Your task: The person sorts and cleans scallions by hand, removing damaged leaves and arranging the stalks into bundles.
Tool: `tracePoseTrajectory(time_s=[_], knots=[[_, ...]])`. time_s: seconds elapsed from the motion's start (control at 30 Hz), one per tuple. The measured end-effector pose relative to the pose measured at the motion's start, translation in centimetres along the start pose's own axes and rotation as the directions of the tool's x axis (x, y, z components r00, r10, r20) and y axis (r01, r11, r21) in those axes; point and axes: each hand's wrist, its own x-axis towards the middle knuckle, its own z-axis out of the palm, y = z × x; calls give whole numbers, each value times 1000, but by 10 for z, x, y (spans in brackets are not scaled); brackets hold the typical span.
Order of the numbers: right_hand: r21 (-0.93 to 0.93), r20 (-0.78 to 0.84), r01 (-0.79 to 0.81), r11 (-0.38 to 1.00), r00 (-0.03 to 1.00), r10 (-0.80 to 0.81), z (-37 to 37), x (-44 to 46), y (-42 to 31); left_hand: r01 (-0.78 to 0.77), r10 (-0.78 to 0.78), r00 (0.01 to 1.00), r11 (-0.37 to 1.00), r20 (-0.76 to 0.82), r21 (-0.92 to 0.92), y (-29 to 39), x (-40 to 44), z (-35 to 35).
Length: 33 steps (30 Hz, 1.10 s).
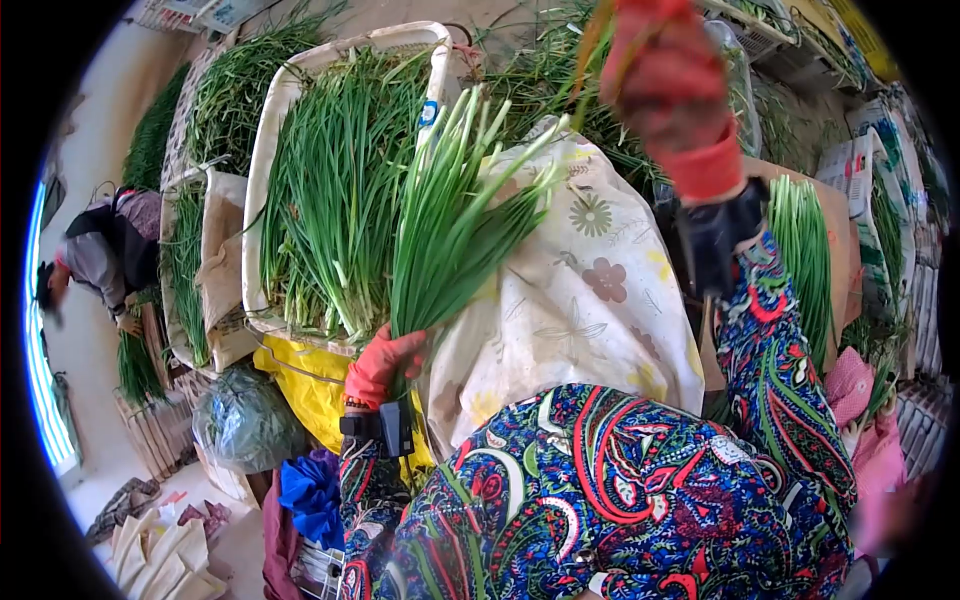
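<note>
Left hand (385, 362): red-gloved, low in front of the body, fingers closed round the leafy end of a green bunch (450, 220).
Left forearm: short reach forward from the lower left, a black strap and device (385, 428) at the wrist.
Green bunch: slants up and away from the left hand, pale stalk ends farthest off and fanned apart, lying partly over the flowered cloth (600, 330).
Right hand (668, 95): red-gloved, raised at the far right — blurred, so I cannot tell whether its fingers are apart or together; a thin yellowish leaf (595, 50) shows beside them.
Right arm: paisley sleeve (775, 340) stretched forward along the right side, black band (722, 235) at the wrist.
Crate edge: white crate (262, 180) full of greens (335, 170) sits ahead and left; its near edge comes just beside the left hand, and the bunch crosses its right rim.
Room between hands: widest over the flowered cloth — the hands are well apart.
Right side: more green stalks (800, 240) lie past the right forearm.
Left side: yellow plastic (300, 375) close by the left wrist; a co-worker (115, 235) bends well beyond.
</note>
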Motion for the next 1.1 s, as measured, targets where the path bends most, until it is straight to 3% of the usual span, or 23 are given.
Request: tracePoseTrajectory(time_s=[0.13, 0.2, 0.27, 0.3, 0.37, 0.47, 0.5, 0.53, 0.63, 0.67, 0.73, 0.83, 0.87, 0.93, 0.97, 1.07, 1.1], knots=[[-468, -239, 26, 883, 959, -155, -42, -17, -78, 19, -20, 1000, 1000, -25, -17, -1, 1, -1], [-725, -499, -264, 636, 838, -221, -79, -32, -101, 2, -2, 1000, 1000, 13, -6, -3, 2, -2], [-682, -731, -683, 261, 629, -264, -112, -53, -94, -3, 3, 1000, 1000, 15, 3, -1, 2, -2], [-606, -787, -778, 166, 558, -261, -116, -60, -81, 4, -4, 1000, 1000, -2, 2, 1, 2, 0], [-518, -855, -826, 225, 496, -150, -114, -72, -35, 13, -13, 1000, 1000, -25, 11, -1, 1, 1], [-534, -820, -709, 460, 567, -76, -70, -66, 51, 17, -14, 999, 997, -45, 70, 1, 0, 2], [-731, -659, -533, 426, 712, -241, -69, -64, 76, 22, -18, 998, 998, -67, 61, 3, -1, 6], [-880, -452, -324, 348, 798, -398, -69, -60, 96, 35, -30, 996, 997, -82, 65, 5, -3, 8], [-930, -38, -181, -321, 914, -404, -41, -22, 100, 43, -30, 994, 992, -106, 119, 11, -2, 11], [-861, -197, -310, -403, 934, -299, -37, -13, 106, 49, -32, 990, 990, -136, 128, 12, -3, 14], [-649, -518, -481, -590, 847, -120, -28, 1, 118, 62, -32, 979, 988, -199, 144, 13, -6, 20], [-864, -377, -403, -303, 915, -142, -35, 5, 139, 50, -23, 985, 987, -171, 155, 12, -6, 16], [-893, -443, -449, -38, 889, -116, -38, 4, 139, 47, -22, 986, 987, -166, 151, 11, -7, 15], [-738, -547, -475, 479, 837, -13, -41, 0, 132, 46, -22, 987, 988, -157, 147, 11, -10, 13], [-650, -553, -454, 609, 832, 30, -46, -1, 125, 54, -33, 988, 989, -148, 139, 11, -10, 12], [-575, -579, -516, 635, 805, 129, -28, 1, 77, 65, -53, 992, 992, -110, 110, 14, -5, 13], [-613, -616, -583, 534, 775, 139, -24, 6, 62, 65, -55, 993, 993, -102, 96, 14, -5, 13]])
